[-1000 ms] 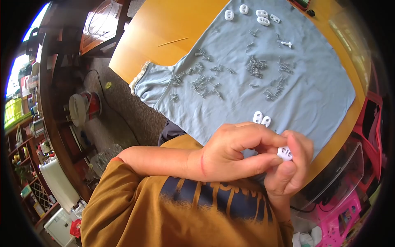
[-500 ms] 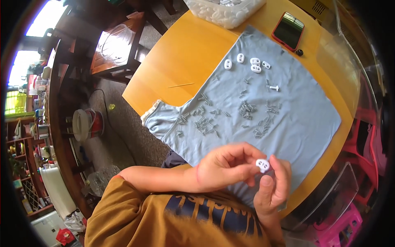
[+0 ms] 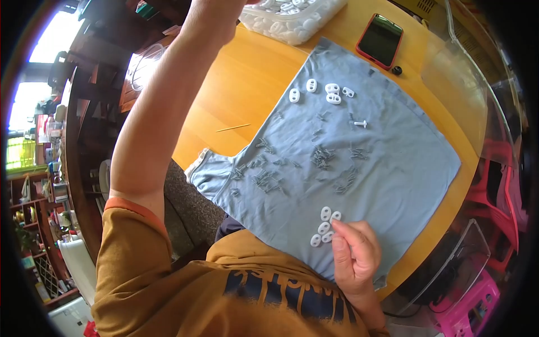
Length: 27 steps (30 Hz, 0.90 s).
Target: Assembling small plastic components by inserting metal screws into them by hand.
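Observation:
My left arm reaches up and away to the far edge of the view. My left hand [image 3: 222, 22] is beside a clear tub [image 3: 292, 32] of white plastic parts, its fingers mostly cut off by the frame. My right hand [image 3: 359, 253] is low over a light blue cloth, thumb and forefinger pinched at a white two-hole cord lock [image 3: 328, 237], partly hidden by the fingertips. Several more cord locks [image 3: 323, 227] lie around those fingertips. Beyond them, many small metal springs [image 3: 323, 157] are scattered in loose heaps.
Farther up the blue cloth [image 3: 404, 168] lie several white two-hole pieces [image 3: 311, 85] and a white T-shaped plunger [image 3: 361, 124]. A red-cased phone [image 3: 380, 40] and a small black round thing [image 3: 397, 70] rest on the wooden table. A thin stick [image 3: 233, 128] lies left of the cloth.
My hands have parted from the white cord lock they held together. My left hand has swung up to the tub; my right hand has lowered beside the group of cord locks.

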Motion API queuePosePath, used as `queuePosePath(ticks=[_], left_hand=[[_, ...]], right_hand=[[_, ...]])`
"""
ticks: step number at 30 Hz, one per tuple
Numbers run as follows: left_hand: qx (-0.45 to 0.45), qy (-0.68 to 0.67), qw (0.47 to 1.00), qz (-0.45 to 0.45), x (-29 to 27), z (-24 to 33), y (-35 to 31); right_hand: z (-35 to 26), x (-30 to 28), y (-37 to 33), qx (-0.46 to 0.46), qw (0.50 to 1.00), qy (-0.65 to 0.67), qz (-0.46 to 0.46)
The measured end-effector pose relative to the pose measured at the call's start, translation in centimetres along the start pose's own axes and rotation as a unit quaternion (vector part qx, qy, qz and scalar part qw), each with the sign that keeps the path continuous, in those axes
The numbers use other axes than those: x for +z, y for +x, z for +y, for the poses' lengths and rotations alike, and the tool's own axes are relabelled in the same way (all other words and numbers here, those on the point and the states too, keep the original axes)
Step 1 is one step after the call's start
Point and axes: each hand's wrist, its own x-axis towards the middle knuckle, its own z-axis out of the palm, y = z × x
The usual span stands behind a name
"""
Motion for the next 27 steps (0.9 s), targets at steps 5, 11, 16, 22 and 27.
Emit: queuePosePath(ticks=[5,11,16,22,27], left_hand=[[0.071,0.166,0.98,0.086,3.0,0.6,-2.1],[0.205,0.324,0.877,-0.29,5.1,-1.7,-6.1],[0.255,0.466,0.787,-0.313,5.2,-4.0,-7.7],[0.239,0.421,0.815,-0.319,5.0,-4.2,-7.5],[0.154,0.357,0.872,-0.299,4.2,-3.7,-8.3]], right_hand=[[0.2,-0.3,0.3,0.006,1.0,0.008,-0.002],[0.6,-1.0,0.4,0.036,0.998,0.036,-0.022],[0.6,-1.1,0.4,0.033,0.998,0.041,-0.021],[0.7,-1.1,0.4,0.035,0.998,0.046,-0.028],[0.5,-1.1,0.5,0.036,0.998,0.047,-0.025]])
